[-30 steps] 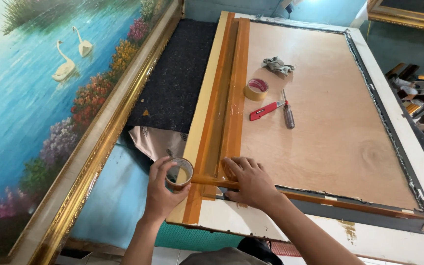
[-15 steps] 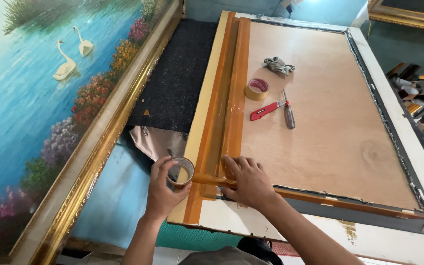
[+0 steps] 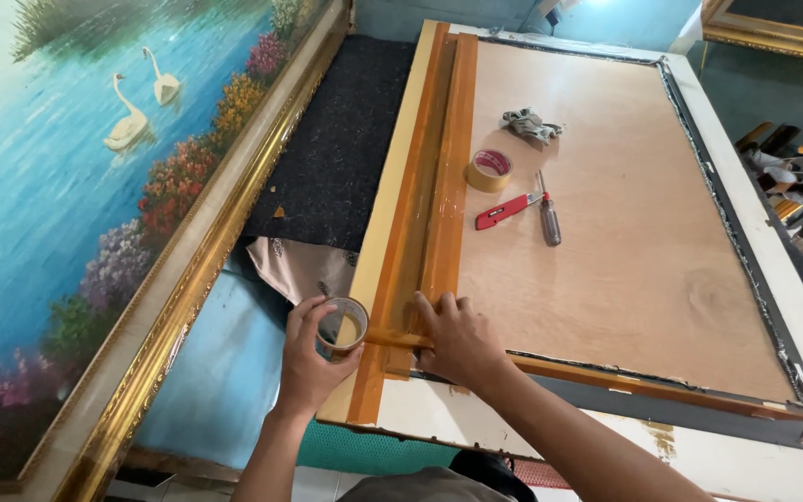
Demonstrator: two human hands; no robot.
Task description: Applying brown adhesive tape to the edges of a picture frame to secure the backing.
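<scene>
My left hand [image 3: 307, 361] grips a roll of brown tape [image 3: 341, 327] at the near left corner of a framed wooden backing board [image 3: 625, 232]. A strip of tape runs from the roll rightward under my right hand [image 3: 460, 336], which lies flat and presses it onto the frame's edge. Brown tape strips [image 3: 439, 167] cover the long left side of the frame up to the far end.
On the board lie a second tape roll [image 3: 490, 170], a red utility knife [image 3: 504, 211], a screwdriver [image 3: 547, 219] and a grey rag [image 3: 531, 125]. A gold-framed swan painting [image 3: 95, 186] leans at the left. Dark felt [image 3: 346, 149] lies between. Clutter sits at the right edge [image 3: 792, 177].
The hands have held nearly the same place; my right hand has shifted slightly on the tape strip at the corner.
</scene>
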